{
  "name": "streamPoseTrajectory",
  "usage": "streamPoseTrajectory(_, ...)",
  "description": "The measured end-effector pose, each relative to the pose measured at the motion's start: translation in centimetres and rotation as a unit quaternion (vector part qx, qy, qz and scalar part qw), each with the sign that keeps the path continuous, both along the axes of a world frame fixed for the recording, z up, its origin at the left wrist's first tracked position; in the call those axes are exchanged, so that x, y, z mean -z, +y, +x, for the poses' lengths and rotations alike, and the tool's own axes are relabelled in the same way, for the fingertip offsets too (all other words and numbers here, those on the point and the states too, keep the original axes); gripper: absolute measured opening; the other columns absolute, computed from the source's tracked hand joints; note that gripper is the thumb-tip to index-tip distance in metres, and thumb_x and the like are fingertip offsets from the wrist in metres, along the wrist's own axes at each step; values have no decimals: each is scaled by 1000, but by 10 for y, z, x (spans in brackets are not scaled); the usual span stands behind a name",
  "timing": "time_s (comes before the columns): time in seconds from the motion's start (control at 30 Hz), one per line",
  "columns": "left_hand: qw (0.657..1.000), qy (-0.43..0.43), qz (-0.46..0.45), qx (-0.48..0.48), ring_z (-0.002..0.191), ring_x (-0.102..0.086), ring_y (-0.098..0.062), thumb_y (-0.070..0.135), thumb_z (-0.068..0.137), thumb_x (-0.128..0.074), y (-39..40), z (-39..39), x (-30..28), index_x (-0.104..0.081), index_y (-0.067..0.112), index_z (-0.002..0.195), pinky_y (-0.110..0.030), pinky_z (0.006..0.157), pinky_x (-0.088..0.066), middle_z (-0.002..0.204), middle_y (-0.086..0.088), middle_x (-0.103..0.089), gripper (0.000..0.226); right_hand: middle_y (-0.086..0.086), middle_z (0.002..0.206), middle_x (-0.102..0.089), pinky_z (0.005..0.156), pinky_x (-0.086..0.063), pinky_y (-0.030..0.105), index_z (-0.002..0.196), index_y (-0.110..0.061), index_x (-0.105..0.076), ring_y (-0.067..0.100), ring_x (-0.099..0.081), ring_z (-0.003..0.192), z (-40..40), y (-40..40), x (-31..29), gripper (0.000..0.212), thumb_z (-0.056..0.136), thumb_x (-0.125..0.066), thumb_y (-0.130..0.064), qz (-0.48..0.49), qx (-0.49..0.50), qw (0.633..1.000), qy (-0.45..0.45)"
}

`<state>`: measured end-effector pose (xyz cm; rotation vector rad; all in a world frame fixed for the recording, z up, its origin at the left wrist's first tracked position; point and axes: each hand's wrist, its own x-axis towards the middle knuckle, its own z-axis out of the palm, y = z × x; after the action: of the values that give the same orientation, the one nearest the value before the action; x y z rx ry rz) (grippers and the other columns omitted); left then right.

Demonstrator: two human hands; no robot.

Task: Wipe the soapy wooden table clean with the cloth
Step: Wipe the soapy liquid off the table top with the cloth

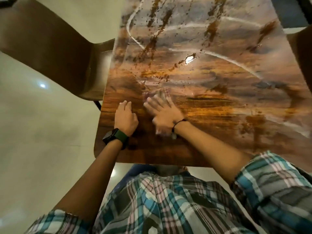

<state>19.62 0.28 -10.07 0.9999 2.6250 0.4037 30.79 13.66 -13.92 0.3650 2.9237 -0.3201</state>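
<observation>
The wooden table (211, 105) fills the middle of the head view. A grey soapy film with white streaks and brown smears covers its far and right parts, and the near left part shows bare wood. My right hand (162, 114) lies flat on the table with its fingers spread, blurred by motion. A faint pinkish patch (152, 95) at its fingertips may be the cloth, but the blur hides its shape. My left hand (125, 118), with a dark watch on the wrist, rests palm down near the table's left edge and holds nothing.
A brown chair (50, 48) stands against the table's left side. Part of another brown chair (302, 48) shows at the right edge. A pale glossy floor (33, 132) surrounds the table. A bright light reflection (189, 59) sits mid-table.
</observation>
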Motion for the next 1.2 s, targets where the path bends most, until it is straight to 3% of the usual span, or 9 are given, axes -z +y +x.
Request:
streamPoseTrajectory(0.13, 998, 19, -63, 25, 141, -11, -33, 19, 88, -50, 2, -8, -7, -24, 5, 140, -47, 113, -17, 153, -15, -15, 59, -4, 160, 3, 115, 4, 49, 150, -27, -4, 21, 7, 146, -21, 52, -12, 63, 94, -32, -37, -4, 190, 982, 4)
streamPoseTrajectory(0.3, 986, -27, -159, 54, 143, 7, -28, 30, 85, -59, 31, -23, -16, -2, 11, 144, -50, 114, -6, 156, -8, 9, 84, -13, 151, 14, 111, 16, 43, 149, -30, 1, 13, 17, 141, 8, 1, 2, 67, 86, -19, -42, 4, -129, 992, -1)
streamPoseTrajectory(0.37, 979, -41, -192, 54, 142, 10, -29, 35, 82, -62, 39, -34, -20, 4, 11, 144, -51, 114, -3, 155, -8, 14, 94, -12, 153, 10, 112, 13, 42, 149, -32, -1, 12, 14, 142, 0, 25, 3, 69, 83, -18, -41, 15, -153, 988, -2)
streamPoseTrajectory(0.57, 966, -49, -251, 47, 141, 13, -33, 49, 76, -65, 38, -75, -24, 10, 10, 143, -53, 113, -2, 154, -9, 18, 108, -4, 159, 2, 114, 6, 50, 150, -26, -5, 23, 8, 146, -77, 47, -6, 66, 92, -34, -37, -19, 223, 974, 18)
streamPoseTrajectory(0.7, 959, -57, -273, 43, 141, 12, -33, 53, 73, -65, 36, -93, -17, 11, 8, 143, -53, 115, -4, 154, -11, 16, 113, -8, 158, 4, 113, 9, 45, 150, -30, -2, 16, 11, 145, -78, 37, -1, 65, 90, -27, -39, -1, -128, 992, 3)
streamPoseTrajectory(0.77, 959, -71, -272, 47, 141, 12, -33, 55, 72, -66, 35, -96, -13, 13, 7, 142, -52, 115, -4, 154, -11, 17, 116, -8, 158, 6, 114, 9, 45, 150, -31, -1, 15, 11, 145, -86, 63, -2, 63, 92, -25, -38, 12, -91, 996, 2)
streamPoseTrajectory(0.87, 964, -79, -251, 49, 141, 12, -31, 53, 72, -67, 30, -100, -5, 15, 8, 142, -51, 114, -3, 153, -11, 19, 116, -4, 159, 6, 114, 8, 48, 150, -28, -2, 21, 11, 145, -117, 62, -6, 63, 96, -31, -35, -10, 181, 983, 8)
streamPoseTrajectory(1.03, 970, -72, -226, 54, 142, 11, -29, 53, 72, -67, 25, -99, -1, 13, 9, 142, -48, 114, -8, 154, -9, 18, 116, -7, 158, 1, 115, 3, 48, 150, -29, -6, 18, 7, 146, -135, 45, -5, 64, 90, -27, -36, 2, -141, 990, -5)
streamPoseTrajectory(1.2, 976, -85, -194, 54, 142, 12, -29, 51, 72, -68, 22, -101, 4, 14, 10, 142, -47, 114, -7, 154, -8, 19, 115, -3, 160, 2, 115, 4, 47, 150, -26, -3, 22, 7, 146, -176, 49, -6, 65, 93, -32, -36, 21, 109, 994, 12)
